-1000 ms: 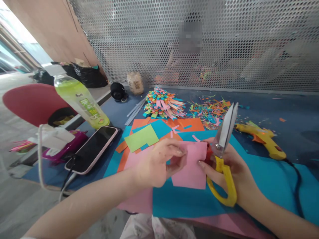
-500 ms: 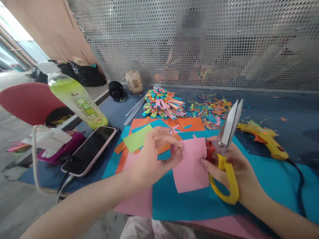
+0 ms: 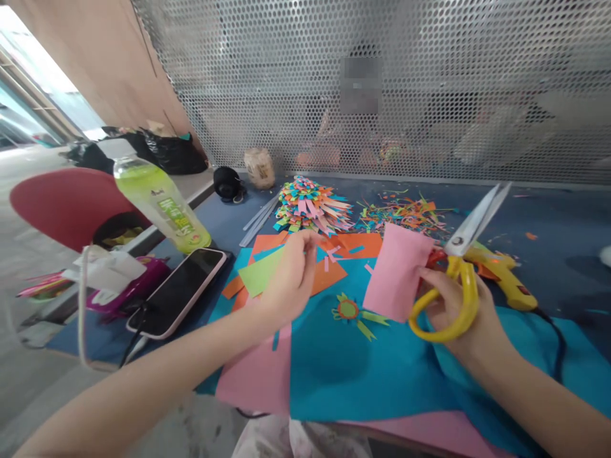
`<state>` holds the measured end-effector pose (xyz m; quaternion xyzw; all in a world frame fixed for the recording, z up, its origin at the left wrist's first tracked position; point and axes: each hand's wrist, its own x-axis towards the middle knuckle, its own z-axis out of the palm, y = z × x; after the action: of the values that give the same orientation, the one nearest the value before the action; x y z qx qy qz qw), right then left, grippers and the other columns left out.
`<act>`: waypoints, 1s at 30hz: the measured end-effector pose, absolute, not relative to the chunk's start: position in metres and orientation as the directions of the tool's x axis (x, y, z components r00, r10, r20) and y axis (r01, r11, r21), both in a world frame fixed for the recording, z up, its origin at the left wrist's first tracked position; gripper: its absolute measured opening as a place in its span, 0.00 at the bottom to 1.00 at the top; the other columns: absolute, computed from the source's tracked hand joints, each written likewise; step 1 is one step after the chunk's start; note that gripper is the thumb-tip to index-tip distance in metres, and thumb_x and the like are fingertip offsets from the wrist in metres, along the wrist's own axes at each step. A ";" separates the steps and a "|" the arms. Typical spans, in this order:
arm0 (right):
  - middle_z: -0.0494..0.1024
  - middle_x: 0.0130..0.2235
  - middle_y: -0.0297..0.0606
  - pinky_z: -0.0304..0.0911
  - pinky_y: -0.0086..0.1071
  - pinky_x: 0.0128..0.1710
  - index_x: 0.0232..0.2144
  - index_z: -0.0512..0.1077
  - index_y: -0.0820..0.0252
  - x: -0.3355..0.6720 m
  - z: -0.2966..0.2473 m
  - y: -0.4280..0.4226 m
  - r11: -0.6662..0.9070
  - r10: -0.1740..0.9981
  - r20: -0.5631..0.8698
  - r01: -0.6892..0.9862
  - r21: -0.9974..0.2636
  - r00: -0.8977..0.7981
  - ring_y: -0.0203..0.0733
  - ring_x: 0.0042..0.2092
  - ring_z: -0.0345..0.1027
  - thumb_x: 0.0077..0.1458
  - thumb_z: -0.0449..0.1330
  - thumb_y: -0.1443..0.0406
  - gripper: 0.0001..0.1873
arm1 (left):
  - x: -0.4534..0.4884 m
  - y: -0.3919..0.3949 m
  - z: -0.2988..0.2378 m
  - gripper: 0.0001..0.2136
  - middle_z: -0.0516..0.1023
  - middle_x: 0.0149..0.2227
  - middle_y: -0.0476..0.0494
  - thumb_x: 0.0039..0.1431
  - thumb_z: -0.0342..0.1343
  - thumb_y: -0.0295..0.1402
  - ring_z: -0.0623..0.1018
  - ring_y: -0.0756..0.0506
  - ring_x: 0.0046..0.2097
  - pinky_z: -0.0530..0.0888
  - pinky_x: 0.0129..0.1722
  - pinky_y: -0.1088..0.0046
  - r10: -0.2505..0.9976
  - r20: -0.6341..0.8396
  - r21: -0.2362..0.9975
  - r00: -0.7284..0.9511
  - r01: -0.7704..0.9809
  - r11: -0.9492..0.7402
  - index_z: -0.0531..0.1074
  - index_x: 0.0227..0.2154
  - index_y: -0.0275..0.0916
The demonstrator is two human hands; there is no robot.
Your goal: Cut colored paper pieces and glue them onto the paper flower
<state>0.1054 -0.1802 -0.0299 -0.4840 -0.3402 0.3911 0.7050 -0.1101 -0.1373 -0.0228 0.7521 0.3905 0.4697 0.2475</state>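
Observation:
My right hand [image 3: 461, 312] holds yellow-handled scissors [image 3: 451, 302], blades pointing up and slightly spread. The same hand pinches a pink piece of paper [image 3: 396, 273] at its right edge. A red part shows beside the scissors' pivot. To the left, my left hand [image 3: 293, 273] is raised with its fingers curled together; its fingertips are partly hidden, and what they hold, if anything, cannot be made out. Beneath and between the hands, a small green-and-orange paper rosette [image 3: 347, 309] with green tails lies on a blue paper sheet [image 3: 344, 381]. Green paper [image 3: 258, 272] lies behind my left hand.
A pile of folded colourful strips [image 3: 312, 207] and paper scraps [image 3: 405, 215] lie at the back. On the right is a yellow glue gun [image 3: 513, 283]. A phone [image 3: 179, 292] and drink bottle [image 3: 162, 207] stand left. A perforated metal screen [image 3: 286, 83] rises behind.
My right hand has moved up and right with the scissors and pink paper, uncovering the rosette. My left hand has let go of the pink paper and drawn back slightly left, fingers curling.

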 end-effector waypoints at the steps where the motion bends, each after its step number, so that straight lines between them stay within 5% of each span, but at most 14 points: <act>1: 0.70 0.24 0.25 0.66 0.28 0.24 0.25 0.64 0.53 0.108 -0.031 -0.178 0.225 0.870 0.073 -0.260 -0.939 0.487 0.33 0.25 0.68 0.35 0.67 0.61 0.16 | -0.107 -0.133 -0.019 0.07 0.67 0.33 0.45 0.62 0.41 0.28 0.68 0.50 0.32 0.66 0.32 0.73 0.820 0.490 0.720 0.296 0.393 -0.572 0.62 0.41 0.38; 6: 0.67 0.22 0.23 0.62 0.27 0.19 0.24 0.63 0.52 0.108 -0.029 -0.176 0.240 0.846 0.025 -0.339 -0.910 0.533 0.32 0.22 0.64 0.31 0.68 0.62 0.18 | -0.073 -0.087 -0.007 0.08 0.71 0.29 0.47 0.61 0.43 0.28 0.70 0.50 0.30 0.66 0.31 0.75 0.752 0.496 0.633 0.433 0.413 -0.655 0.68 0.35 0.37; 9: 0.65 0.20 0.22 0.60 0.25 0.16 0.24 0.63 0.53 0.104 -0.025 -0.179 0.262 0.849 0.059 -0.321 -0.910 0.526 0.30 0.19 0.60 0.32 0.68 0.61 0.18 | -0.038 -0.053 -0.005 0.07 0.71 0.23 0.50 0.57 0.50 0.33 0.72 0.49 0.27 0.68 0.31 0.73 0.813 0.377 0.743 0.444 0.379 -0.551 0.68 0.38 0.38; 12: 0.68 0.23 0.23 0.62 0.25 0.20 0.26 0.64 0.53 0.107 -0.025 -0.178 0.297 0.845 0.113 -0.283 -0.912 0.522 0.30 0.22 0.63 0.34 0.67 0.60 0.17 | -0.011 -0.033 -0.002 0.21 0.75 0.40 0.40 0.45 0.61 0.30 0.73 0.42 0.45 0.68 0.46 0.65 0.841 0.385 0.766 0.381 0.377 -0.521 0.66 0.45 0.36; 15: 0.70 0.28 0.24 0.64 0.25 0.24 0.30 0.64 0.52 0.113 -0.028 -0.173 0.327 0.842 0.166 -0.241 -0.914 0.514 0.30 0.26 0.65 0.33 0.68 0.64 0.20 | -0.006 -0.036 -0.003 0.35 0.62 0.56 0.30 0.37 0.66 0.30 0.59 0.36 0.59 0.61 0.54 0.59 0.864 0.371 0.798 0.341 0.358 -0.485 0.60 0.52 0.34; 18: 0.70 0.29 0.24 0.63 0.25 0.24 0.33 0.63 0.52 0.118 -0.032 -0.168 0.325 0.853 0.188 -0.214 -0.921 0.486 0.30 0.25 0.64 0.34 0.68 0.65 0.22 | -0.023 -0.060 -0.012 0.20 0.71 0.48 0.33 0.59 0.45 0.42 0.73 0.42 0.47 0.71 0.43 0.65 0.864 0.292 0.854 0.410 0.295 -0.429 0.63 0.49 0.34; 20: 0.70 0.28 0.24 0.63 0.25 0.24 0.34 0.63 0.52 0.119 -0.035 -0.167 0.308 0.870 0.190 -0.199 -0.931 0.456 0.30 0.25 0.64 0.34 0.68 0.66 0.22 | -0.040 -0.082 -0.020 0.25 0.76 0.36 0.39 0.61 0.33 0.47 0.76 0.46 0.34 0.72 0.31 0.70 0.825 0.209 0.886 0.525 0.255 -0.387 0.70 0.39 0.36; 24: 0.70 0.28 0.24 0.63 0.25 0.23 0.35 0.64 0.52 0.115 -0.038 -0.167 0.264 0.905 0.191 -0.151 -0.953 0.379 0.30 0.24 0.65 0.35 0.68 0.65 0.23 | -0.068 -0.118 -0.031 0.16 0.67 0.20 0.51 0.53 0.52 0.46 0.66 0.53 0.24 0.63 0.23 0.78 0.728 0.149 0.878 0.669 0.250 -0.409 0.69 0.24 0.36; 27: 0.68 0.25 0.23 0.61 0.25 0.19 0.36 0.63 0.51 0.110 -0.037 -0.169 0.246 0.931 0.208 -0.095 -0.964 0.301 0.30 0.21 0.62 0.38 0.67 0.63 0.21 | -0.078 -0.127 -0.030 0.18 0.62 0.17 0.53 0.54 0.52 0.43 0.62 0.54 0.22 0.59 0.21 0.78 0.818 0.211 0.859 0.535 0.298 -0.417 0.65 0.17 0.35; 30: 0.67 0.25 0.23 0.57 0.25 0.17 0.37 0.62 0.51 0.110 -0.032 -0.172 0.249 0.945 0.236 -0.030 -0.968 0.228 0.29 0.19 0.58 0.41 0.65 0.63 0.20 | -0.087 -0.126 -0.025 0.15 0.66 0.18 0.52 0.54 0.52 0.42 0.66 0.52 0.23 0.64 0.24 0.77 0.915 0.278 0.922 0.291 0.187 -0.340 0.67 0.19 0.36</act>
<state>0.1097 -0.1721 -0.0320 -0.4727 -0.4835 0.3899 0.6251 -0.0866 -0.1256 -0.0253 0.6893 0.3996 0.4412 0.4129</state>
